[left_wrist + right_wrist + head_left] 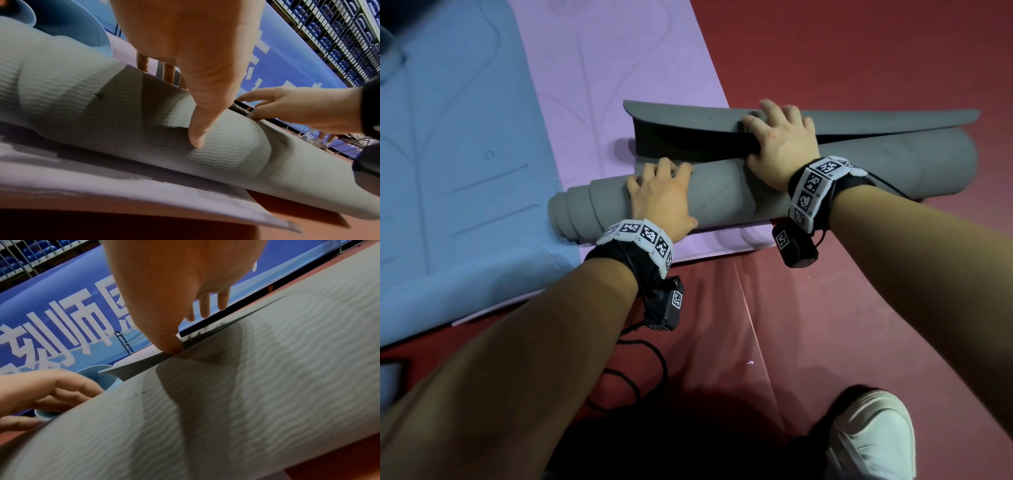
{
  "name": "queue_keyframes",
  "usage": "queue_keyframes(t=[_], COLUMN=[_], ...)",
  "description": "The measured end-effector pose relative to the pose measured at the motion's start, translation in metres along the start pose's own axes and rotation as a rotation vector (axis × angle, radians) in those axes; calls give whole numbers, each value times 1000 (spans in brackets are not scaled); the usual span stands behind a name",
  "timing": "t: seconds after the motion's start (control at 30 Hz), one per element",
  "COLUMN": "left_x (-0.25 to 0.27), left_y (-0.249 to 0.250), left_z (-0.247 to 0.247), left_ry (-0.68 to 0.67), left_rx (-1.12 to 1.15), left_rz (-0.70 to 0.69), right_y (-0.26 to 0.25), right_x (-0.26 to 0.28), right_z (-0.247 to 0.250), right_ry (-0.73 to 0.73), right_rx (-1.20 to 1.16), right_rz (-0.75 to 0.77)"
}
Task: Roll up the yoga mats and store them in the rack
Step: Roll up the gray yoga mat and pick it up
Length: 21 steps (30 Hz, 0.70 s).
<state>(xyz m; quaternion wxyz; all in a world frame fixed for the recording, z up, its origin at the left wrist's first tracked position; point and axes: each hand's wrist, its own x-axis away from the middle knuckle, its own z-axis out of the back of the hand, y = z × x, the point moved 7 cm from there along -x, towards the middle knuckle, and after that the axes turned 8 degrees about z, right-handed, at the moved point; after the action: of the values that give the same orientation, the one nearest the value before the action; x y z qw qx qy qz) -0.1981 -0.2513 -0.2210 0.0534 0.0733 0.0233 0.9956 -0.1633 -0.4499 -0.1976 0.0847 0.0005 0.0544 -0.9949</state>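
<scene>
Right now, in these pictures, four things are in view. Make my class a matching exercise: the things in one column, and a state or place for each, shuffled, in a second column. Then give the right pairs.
Things
1. grey mat
2. purple mat
3. blue mat
4. right hand

States or places
A. lies flat, furthest left
B. grips the loose flap
C. almost fully rolled
D. lies flat, under the roll's left end

Pairs: 1-C, 2-D, 3-A, 4-B
</scene>
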Motion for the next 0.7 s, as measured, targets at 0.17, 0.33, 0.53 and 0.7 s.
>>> queue_keyframes(t=[0.17, 0.33, 0.53, 0.7], left_x=[6, 8, 5, 10], left_y=[-1, -2, -6, -3], left_z=[-1, 1, 3, 3], left_ry=[45, 48, 37, 61], left_rx=[-11, 1, 53, 46], left_rz=[-5, -5, -8, -2], right_y=[6, 7, 4, -2], right_x=[-12, -22, -22, -19], right_z=[-2, -5, 1, -1], right_ry=[-110, -135, -130, -213], right_rx=[-53, -44, -42, 24], right_rz=[-22, -28, -30, 13])
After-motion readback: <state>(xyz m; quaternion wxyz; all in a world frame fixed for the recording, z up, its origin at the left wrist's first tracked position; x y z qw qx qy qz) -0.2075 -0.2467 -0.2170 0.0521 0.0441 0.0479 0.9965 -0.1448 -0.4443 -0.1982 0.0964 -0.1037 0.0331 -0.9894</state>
